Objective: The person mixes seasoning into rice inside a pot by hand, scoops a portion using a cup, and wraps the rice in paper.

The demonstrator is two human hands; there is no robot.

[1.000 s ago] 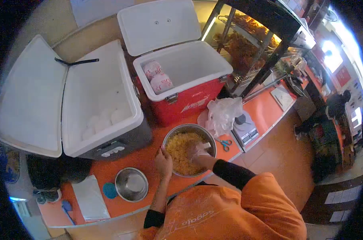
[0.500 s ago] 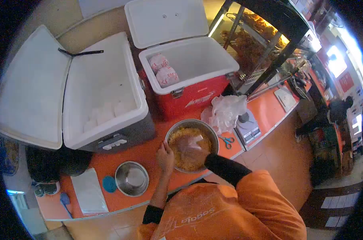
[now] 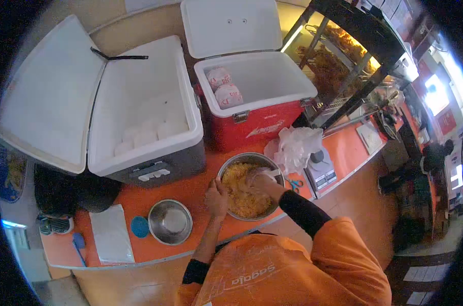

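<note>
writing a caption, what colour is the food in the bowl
The food is yellow-orange, best seen in the head view.

Orange top, loose right sleeve, pale lettering across front, close-fitting black undersleeves, clear plastic covering over right hand.

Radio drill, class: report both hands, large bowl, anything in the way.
Left hand at left side of large bowl. Right hand inside, at yellow food. Scissors, plastic bag beside bowl; neither blocks hands.
</note>
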